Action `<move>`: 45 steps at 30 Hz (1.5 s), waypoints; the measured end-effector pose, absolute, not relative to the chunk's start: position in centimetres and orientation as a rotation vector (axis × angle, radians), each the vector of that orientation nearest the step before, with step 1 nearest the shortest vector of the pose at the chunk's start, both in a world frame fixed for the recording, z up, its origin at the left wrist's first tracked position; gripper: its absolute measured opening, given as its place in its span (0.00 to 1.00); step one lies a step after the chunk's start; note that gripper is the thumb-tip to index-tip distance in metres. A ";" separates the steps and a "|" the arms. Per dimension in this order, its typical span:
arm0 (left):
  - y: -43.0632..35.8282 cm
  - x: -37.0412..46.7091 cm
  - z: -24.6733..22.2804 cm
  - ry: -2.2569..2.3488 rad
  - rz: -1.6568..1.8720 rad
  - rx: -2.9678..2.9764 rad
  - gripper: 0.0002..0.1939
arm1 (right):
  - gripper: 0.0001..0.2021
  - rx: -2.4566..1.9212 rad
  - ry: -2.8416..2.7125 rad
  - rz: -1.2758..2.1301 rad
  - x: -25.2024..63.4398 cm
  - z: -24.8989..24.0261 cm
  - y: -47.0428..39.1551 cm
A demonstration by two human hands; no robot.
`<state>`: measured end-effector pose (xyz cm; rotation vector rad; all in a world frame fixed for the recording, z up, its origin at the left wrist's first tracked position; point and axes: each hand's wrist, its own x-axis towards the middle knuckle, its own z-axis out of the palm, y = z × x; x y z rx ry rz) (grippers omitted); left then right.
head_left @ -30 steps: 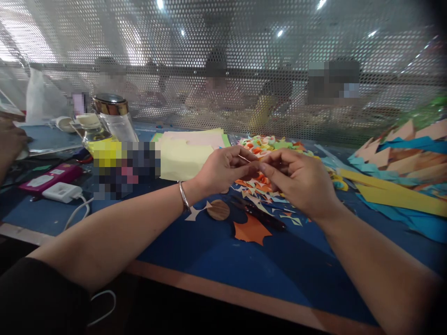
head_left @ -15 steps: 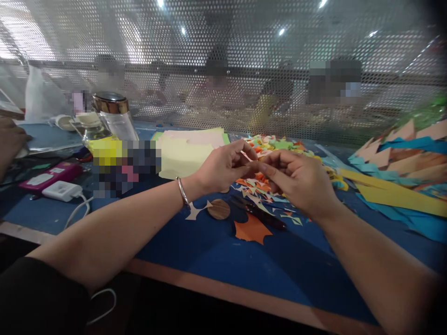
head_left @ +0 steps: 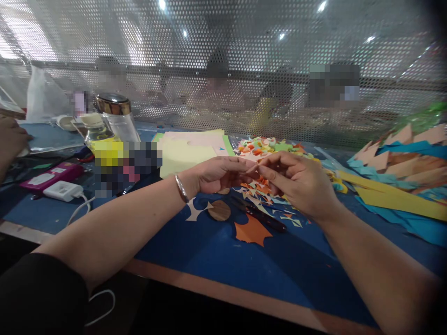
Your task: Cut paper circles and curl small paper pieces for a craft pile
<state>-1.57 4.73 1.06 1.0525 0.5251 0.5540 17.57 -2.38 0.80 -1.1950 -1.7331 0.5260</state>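
Observation:
My left hand [head_left: 222,175] and my right hand [head_left: 297,182] meet above the blue table, fingertips pinched close together. A tiny pale bit shows between them, too small to make out. Below lie a brown wood-grained disc [head_left: 220,211], a cut piece of orange paper [head_left: 252,230] with curved-in edges and a dark-handled tool [head_left: 267,218], its tip partly unclear among the scraps. A white paper offcut [head_left: 194,210] rests left of the disc. Behind my hands are a stack of pale yellow and pink paper [head_left: 181,156] and a heap of small coloured paper pieces [head_left: 258,145].
On the left stand a clear bottle [head_left: 120,123] with a brown lid and a yellow-labelled bottle [head_left: 94,130]. Nearby are a magenta box [head_left: 52,177] and a white charger [head_left: 63,191] with its cable. Folded paper stacks [head_left: 401,160] fill the right. Another person's hand [head_left: 13,135] is far left.
My left hand has lowered slightly and turned, its fingers now straighter. My right hand stays nearly in place. The things on the table have not moved.

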 end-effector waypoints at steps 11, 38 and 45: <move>4.9 -1.4 0.5 0.523 0.767 1.156 0.06 | 0.14 -1.278 -1.694 0.492 17.4 0.8 -2.4; 4.4 -0.8 0.2 0.817 1.165 1.313 0.07 | 0.10 -1.704 -2.552 0.479 17.8 0.8 -2.4; 4.4 -0.9 0.4 0.836 1.207 1.283 0.06 | 0.06 -1.603 -2.657 0.301 17.6 0.0 -2.5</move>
